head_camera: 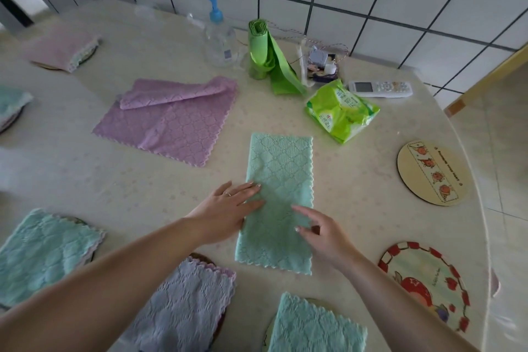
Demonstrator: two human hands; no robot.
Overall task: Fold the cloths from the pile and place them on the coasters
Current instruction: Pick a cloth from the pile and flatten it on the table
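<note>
Folded cloths sit nearest the camera: a lilac one (183,308) on a dark coaster, a mint one (314,328) on another coaster at the bottom edge, and a third mint one (43,254) at near left, a coaster rim showing under it. Two bare coasters lie at right, the red-bordered one (425,283) closer and the pale wooden one (431,173) beyond it. Centre of the counter (357,208): a mint cloth (278,180) folded into a long strip, lying flat and running away from the person. Left hand (228,208) rests flat on the strip's left edge, fingers straight, gripping nothing. Right hand (320,231) is over the strip's right edge, fingers relaxed and spread, grip wide; contact with the fabric cannot be told. Further back, a purple cloth (168,120) lies unfolded with its far edge turned over. A green wipes packet (341,110) and a white remote (380,89) lie to the right of it. Far side, by the tiled wall: a green bag roll (261,48), a clear pump bottle (218,37), and a pink folded cloth (61,44) on a coaster at far left.
</note>
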